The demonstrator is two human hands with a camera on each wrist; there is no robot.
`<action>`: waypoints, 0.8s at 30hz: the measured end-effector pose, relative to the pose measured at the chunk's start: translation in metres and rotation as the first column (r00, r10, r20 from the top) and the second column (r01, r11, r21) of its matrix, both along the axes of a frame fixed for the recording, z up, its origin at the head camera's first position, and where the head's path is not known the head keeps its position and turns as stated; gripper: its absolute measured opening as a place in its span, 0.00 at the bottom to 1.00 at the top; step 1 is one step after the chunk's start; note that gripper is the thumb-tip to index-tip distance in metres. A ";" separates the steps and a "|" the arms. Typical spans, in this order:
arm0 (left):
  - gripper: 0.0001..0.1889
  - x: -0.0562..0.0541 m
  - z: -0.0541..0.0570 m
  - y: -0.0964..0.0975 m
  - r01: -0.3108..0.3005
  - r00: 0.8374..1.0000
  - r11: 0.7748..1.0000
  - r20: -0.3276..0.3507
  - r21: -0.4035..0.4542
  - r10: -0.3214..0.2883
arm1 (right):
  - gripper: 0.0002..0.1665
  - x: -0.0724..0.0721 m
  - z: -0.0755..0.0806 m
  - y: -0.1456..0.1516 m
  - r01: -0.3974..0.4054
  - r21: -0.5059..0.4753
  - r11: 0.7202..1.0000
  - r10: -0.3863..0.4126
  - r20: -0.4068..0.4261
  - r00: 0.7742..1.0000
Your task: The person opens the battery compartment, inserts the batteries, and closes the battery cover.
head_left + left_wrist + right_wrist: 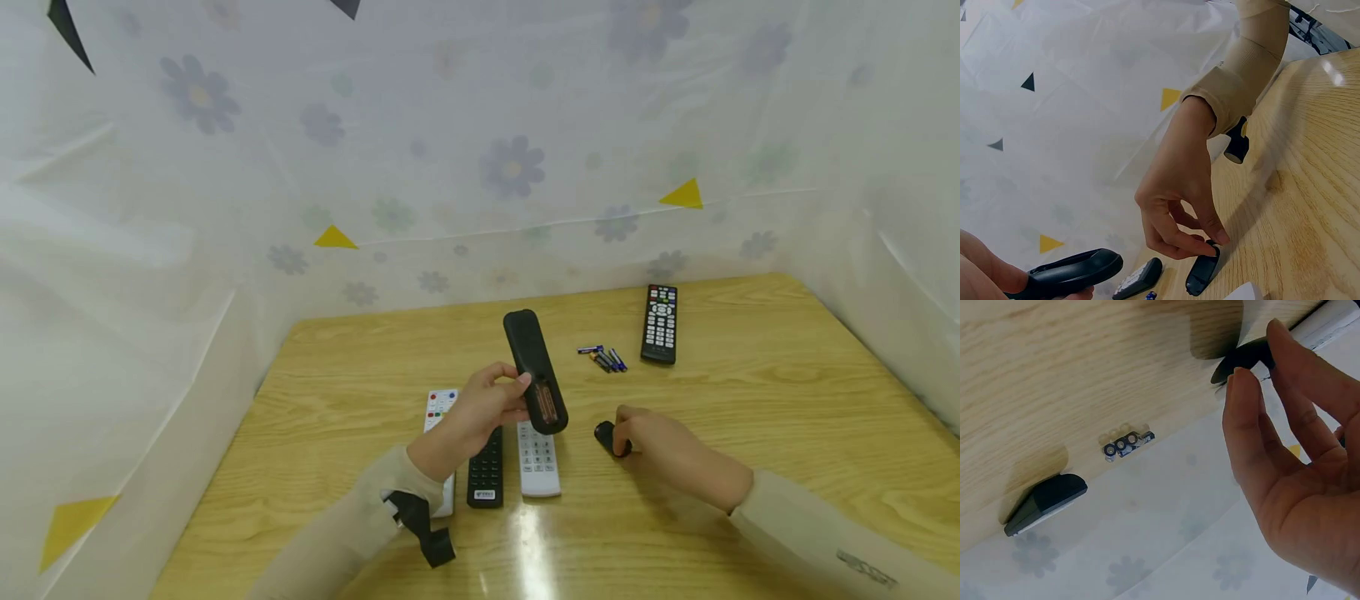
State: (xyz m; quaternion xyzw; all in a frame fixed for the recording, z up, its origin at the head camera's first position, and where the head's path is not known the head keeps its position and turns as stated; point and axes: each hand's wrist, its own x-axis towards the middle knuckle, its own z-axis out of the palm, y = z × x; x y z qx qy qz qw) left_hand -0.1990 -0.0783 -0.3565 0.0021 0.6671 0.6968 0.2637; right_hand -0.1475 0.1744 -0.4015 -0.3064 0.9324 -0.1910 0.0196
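Observation:
My left hand holds a black remote control raised above the table, its back turned up. The battery compartment at the near end is uncovered, with no batteries visible inside. To its right, my right hand pinches one end of a small black battery cover at the tabletop. In the left wrist view the cover lies with its hollow inner side showing, thumb and fingertip at its upper end. Several AAA-looking batteries lie in a small group beyond the right hand.
Beneath and beside my left hand lie a white remote, a black remote and another white remote. A black remote with pale buttons rests at the back right. Flower-patterned sheeting surrounds the wooden table.

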 end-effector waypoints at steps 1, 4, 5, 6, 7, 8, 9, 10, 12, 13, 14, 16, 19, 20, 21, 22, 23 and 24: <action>0.08 0.000 0.000 0.000 0.001 1.000 1.000 0.002 0.005 -0.001 | 0.11 -0.001 -0.001 0.000 -0.008 0.008 1.000 0.008 0.001 1.000; 0.07 0.001 -0.002 0.000 0.000 1.000 1.000 0.000 0.014 0.000 | 0.11 -0.003 -0.003 0.000 -0.010 0.005 1.000 0.010 0.023 1.000; 0.07 0.001 -0.002 0.000 -0.002 1.000 1.000 -0.001 0.014 0.002 | 0.11 -0.005 -0.003 0.001 -0.006 -0.003 1.000 0.006 0.038 0.999; 0.07 0.001 -0.002 -0.001 -0.004 1.000 1.000 -0.003 0.014 0.004 | 0.10 -0.007 -0.002 0.001 0.004 -0.013 1.000 -0.003 0.049 0.999; 0.07 0.001 -0.003 0.000 -0.003 1.000 1.000 -0.008 0.013 0.004 | 0.09 -0.009 -0.003 0.002 0.014 -0.027 1.000 -0.013 0.050 0.999; 0.07 0.002 -0.003 0.000 -0.004 1.000 1.000 -0.011 0.012 0.004 | 0.08 -0.013 -0.002 0.003 0.034 -0.043 0.998 -0.032 0.057 0.998; 0.07 0.002 -0.003 0.000 -0.005 1.000 1.000 -0.014 0.010 0.005 | 0.06 -0.017 -0.002 0.003 0.055 -0.053 0.997 -0.051 0.064 0.997; 0.07 0.002 -0.004 0.000 -0.005 1.000 1.000 -0.015 0.011 0.005 | 0.04 -0.022 -0.001 0.004 0.087 -0.066 0.994 -0.083 0.075 0.994; 0.07 0.002 -0.004 0.000 -0.005 1.000 1.000 -0.015 0.014 0.005 | 0.02 -0.033 0.000 0.004 0.151 -0.089 0.984 -0.146 0.067 0.987; 0.07 0.002 -0.004 0.000 -0.004 1.000 1.000 -0.015 0.016 0.005 | 0.05 -0.039 0.000 0.003 0.182 -0.101 0.978 -0.176 0.064 0.982; 0.07 0.002 -0.003 0.000 -0.005 1.000 1.000 -0.015 0.016 0.005 | 0.07 -0.046 0.001 0.003 0.216 -0.107 0.971 -0.209 0.070 0.975; 0.07 0.002 -0.003 0.000 -0.005 1.000 1.000 -0.013 0.018 0.005 | 0.09 -0.058 -0.001 0.001 0.263 -0.115 0.958 -0.258 0.061 0.964; 0.07 0.002 -0.003 0.001 -0.004 1.000 1.000 -0.014 0.023 0.005 | 0.10 -0.077 -0.005 -0.005 0.297 -0.098 0.950 -0.292 0.058 0.955; 0.07 0.002 -0.004 0.001 -0.003 1.000 1.000 -0.016 0.025 0.003 | 0.10 -0.083 -0.007 -0.008 0.300 -0.084 0.950 -0.296 0.053 0.954; 0.07 0.002 -0.004 0.001 -0.004 1.000 1.000 -0.013 0.027 0.005 | 0.09 -0.089 -0.009 -0.010 0.304 -0.070 0.950 -0.301 0.051 0.952; 0.07 0.002 -0.004 0.001 -0.003 1.000 1.000 -0.014 0.029 0.003 | 0.09 -0.094 -0.010 -0.012 0.306 -0.053 0.950 -0.304 0.045 0.952; 0.07 0.002 -0.004 0.001 -0.003 1.000 1.000 -0.016 0.030 0.004 | 0.08 -0.098 -0.012 -0.015 0.305 -0.032 0.952 -0.304 0.033 0.952; 0.07 0.002 -0.004 0.002 -0.004 1.000 1.000 -0.017 0.030 0.005 | 0.08 -0.102 -0.013 -0.016 0.303 -0.011 0.953 -0.303 0.017 0.953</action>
